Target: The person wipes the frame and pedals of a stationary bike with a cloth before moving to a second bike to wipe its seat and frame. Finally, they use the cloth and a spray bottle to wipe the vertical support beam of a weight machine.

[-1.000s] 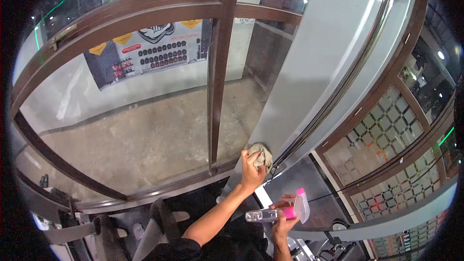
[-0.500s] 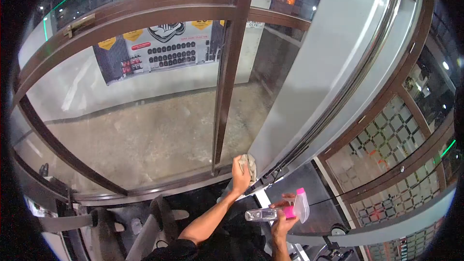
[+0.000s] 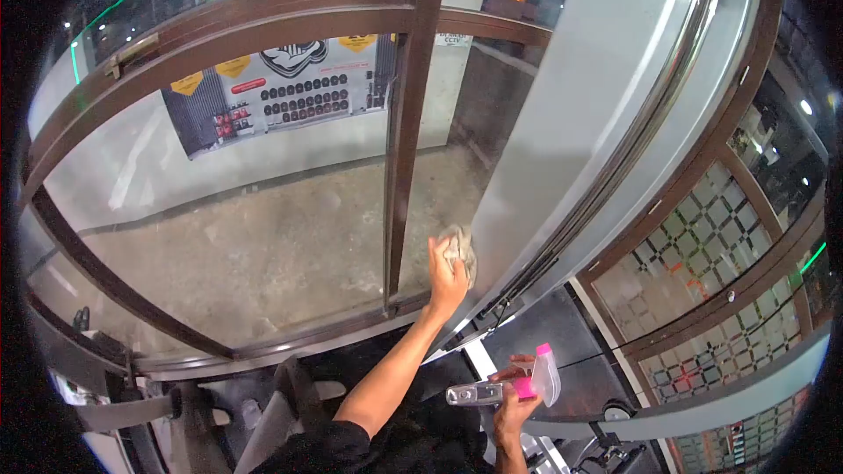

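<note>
My left hand [image 3: 449, 276] is closed on a crumpled pale cloth [image 3: 461, 254] and presses it near the glass, beside the left edge of the grey panel [image 3: 562, 140]. Lower down, my right hand [image 3: 514, 399] grips a clear spray bottle [image 3: 474, 393] around its pink collar. The bottle lies sideways, with its base to the left and its pink-and-clear spray head [image 3: 545, 373] to the right. Some fingers of the right hand are hidden behind the bottle.
A brown window frame [image 3: 406, 140] stands left of the cloth. Padded gym-like equipment [image 3: 272, 417] is at lower left. A curved grey bar [image 3: 702, 417] runs across the lower right, with patterned glass panes [image 3: 694, 237] behind. A poster [image 3: 290, 92] hangs beyond the window.
My left hand has moved up and slightly right with the cloth along the panel's edge. My right hand and the spray bottle stay almost in place. The view has shifted slightly.
</note>
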The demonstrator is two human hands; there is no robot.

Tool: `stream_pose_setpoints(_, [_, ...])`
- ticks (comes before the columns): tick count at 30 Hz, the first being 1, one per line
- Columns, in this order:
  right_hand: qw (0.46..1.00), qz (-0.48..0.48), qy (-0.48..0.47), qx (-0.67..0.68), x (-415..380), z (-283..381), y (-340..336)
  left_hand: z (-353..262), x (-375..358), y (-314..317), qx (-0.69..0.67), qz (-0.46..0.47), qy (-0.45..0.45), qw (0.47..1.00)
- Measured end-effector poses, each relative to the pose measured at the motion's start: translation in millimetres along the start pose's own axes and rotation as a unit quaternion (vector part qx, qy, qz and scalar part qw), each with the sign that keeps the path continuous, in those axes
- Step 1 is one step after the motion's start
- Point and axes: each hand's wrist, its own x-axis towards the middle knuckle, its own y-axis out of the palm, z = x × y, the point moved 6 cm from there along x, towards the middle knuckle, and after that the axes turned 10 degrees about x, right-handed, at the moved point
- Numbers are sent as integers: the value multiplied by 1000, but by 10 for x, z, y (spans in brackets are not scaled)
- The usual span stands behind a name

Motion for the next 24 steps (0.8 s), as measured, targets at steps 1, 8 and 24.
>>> stream_pose_setpoints(1, [1000,6,4,-4,0,0,26,94,-143,-27,23,8,-8,1000])
stream_pose_setpoints(8, [999,33,34,-18,-40,-1,81,456,-584,-111,-46,62,-230,970])
stream_pose_setpoints(24, [994,34,-7,-100,673,690,389,-109,-895,-151,-57,59,-6,997])
